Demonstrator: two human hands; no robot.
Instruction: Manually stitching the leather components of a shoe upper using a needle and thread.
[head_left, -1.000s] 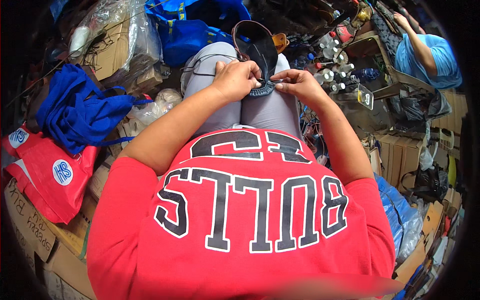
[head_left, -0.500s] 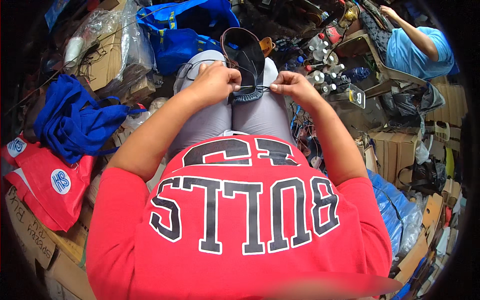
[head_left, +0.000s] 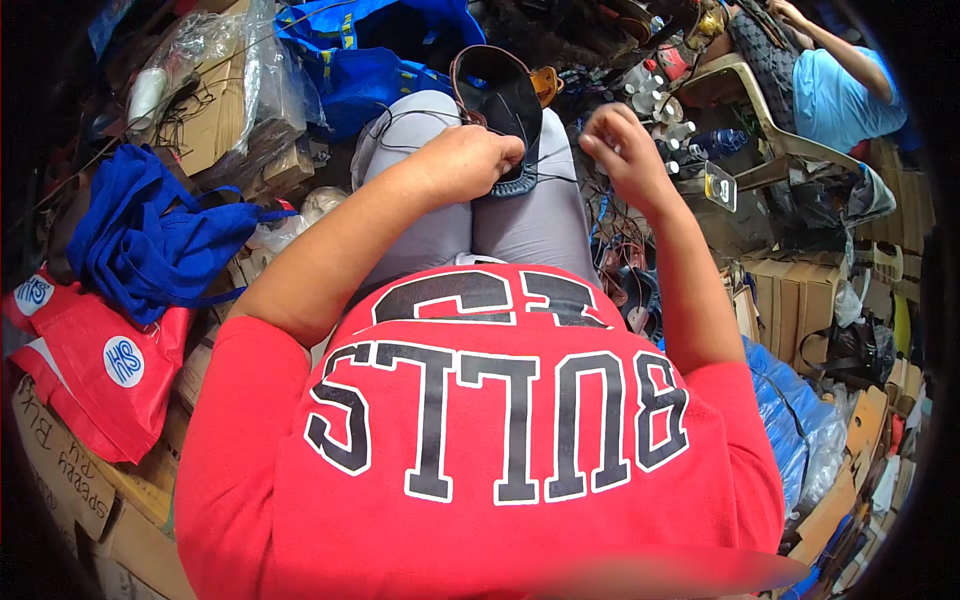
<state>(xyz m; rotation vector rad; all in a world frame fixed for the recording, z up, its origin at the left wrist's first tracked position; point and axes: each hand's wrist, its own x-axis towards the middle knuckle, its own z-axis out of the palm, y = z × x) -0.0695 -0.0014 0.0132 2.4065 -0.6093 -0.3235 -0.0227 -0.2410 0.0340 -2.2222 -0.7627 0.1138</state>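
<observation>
A black shoe [head_left: 503, 98] with a brown rim rests on my lap, over my grey trousers [head_left: 520, 225]. My left hand [head_left: 468, 160] is closed around the shoe's near end and holds it down on my thighs. Raised to the right of the shoe and apart from it, my right hand [head_left: 618, 143] has its fingertips pinched together. A thin dark thread [head_left: 556, 178] runs from the shoe's near edge toward that hand. My red shirt fills the lower part of the view.
Blue cloth bags [head_left: 150, 240] and a red bag [head_left: 90, 370] lie at my left, with cardboard boxes [head_left: 210, 110] behind. Small bottles [head_left: 660, 100] and loose straps crowd the right. Another person in a light blue shirt [head_left: 840, 95] sits at the far right.
Both hands were together at the shoe's near edge. My right hand has since pulled away up and to the right, while the left stays on the shoe.
</observation>
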